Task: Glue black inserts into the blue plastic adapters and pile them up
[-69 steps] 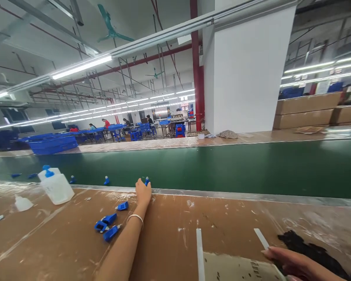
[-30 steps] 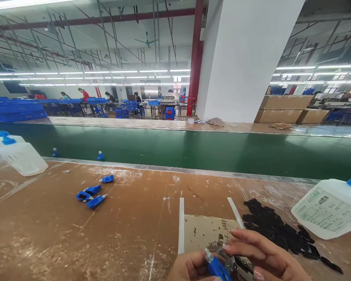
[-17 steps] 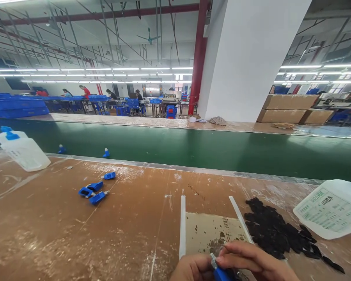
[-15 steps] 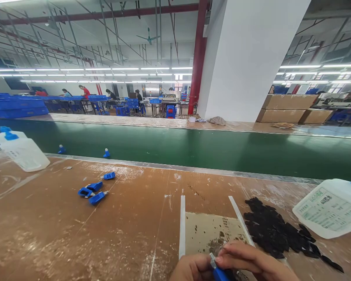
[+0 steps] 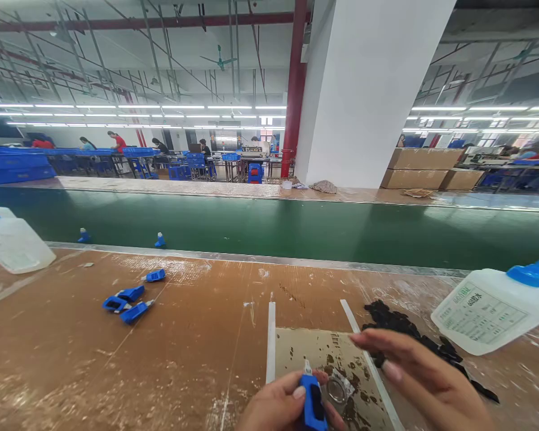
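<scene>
The left hand [image 5: 281, 400] had its grip closed round a blue piece [image 5: 314, 403], thumb on one side, with the pale tip pointing up and a dark panel facing the camera. That piece was held over the near part of a stained beige sheet [image 5: 291, 350], beside a clear round object [image 5: 336, 391]. The right hand [image 5: 424, 374] hovered near the sheet's right edge, its grip wide, thumb apart from the fingers, holding nothing visible. Beyond it, a heap of black pieces [image 5: 393, 319] lay on the brown table [image 5: 184, 365], and a white bottle with a blue cap [image 5: 485, 308] leaned in view farther right. To the left, four blue pieces [image 5: 135, 312] lay loosely grouped on the table; two more, blue with pale tips [image 5: 160, 240], stood on the green strip [image 5: 260, 230] behind.
</scene>
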Tool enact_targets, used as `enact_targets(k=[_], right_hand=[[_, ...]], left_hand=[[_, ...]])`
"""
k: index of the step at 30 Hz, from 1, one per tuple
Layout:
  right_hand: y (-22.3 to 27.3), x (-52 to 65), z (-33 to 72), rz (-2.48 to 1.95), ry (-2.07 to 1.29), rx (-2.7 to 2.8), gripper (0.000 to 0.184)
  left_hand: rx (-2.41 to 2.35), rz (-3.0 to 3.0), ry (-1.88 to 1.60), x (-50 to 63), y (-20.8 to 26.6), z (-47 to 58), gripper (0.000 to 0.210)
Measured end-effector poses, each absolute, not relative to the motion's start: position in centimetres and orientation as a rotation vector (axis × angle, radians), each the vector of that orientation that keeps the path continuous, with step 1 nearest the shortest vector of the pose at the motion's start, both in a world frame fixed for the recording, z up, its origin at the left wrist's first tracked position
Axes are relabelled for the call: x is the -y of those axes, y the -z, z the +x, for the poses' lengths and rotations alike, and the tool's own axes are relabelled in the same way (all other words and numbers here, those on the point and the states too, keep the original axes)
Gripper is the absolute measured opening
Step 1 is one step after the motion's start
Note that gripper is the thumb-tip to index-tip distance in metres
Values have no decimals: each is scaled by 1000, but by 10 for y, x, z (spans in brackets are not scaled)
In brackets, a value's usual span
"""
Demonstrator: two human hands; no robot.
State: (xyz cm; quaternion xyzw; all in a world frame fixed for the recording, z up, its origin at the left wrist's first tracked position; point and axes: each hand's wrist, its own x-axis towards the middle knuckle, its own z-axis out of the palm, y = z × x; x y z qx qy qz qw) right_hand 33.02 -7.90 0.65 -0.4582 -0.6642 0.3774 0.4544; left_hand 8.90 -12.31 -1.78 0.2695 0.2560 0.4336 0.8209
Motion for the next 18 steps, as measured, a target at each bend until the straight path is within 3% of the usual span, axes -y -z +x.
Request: enact_targets(k=[4,8,13,18], right_hand=[[-14,42,352,-1250,-718,1453,42],[-8,19,367,-1442,-534,1697,38],[3,17,364,-1413,-363,1942,23],[14,15,364,-1346,-290,2187,25]], left_hand=[[-583,444,-928,117,10,80,48],[-728,456,-987,109,-1,69,58],[-975,610,-1107,92,-2,56,50],[-977,690,-1120,86,5,49,44]])
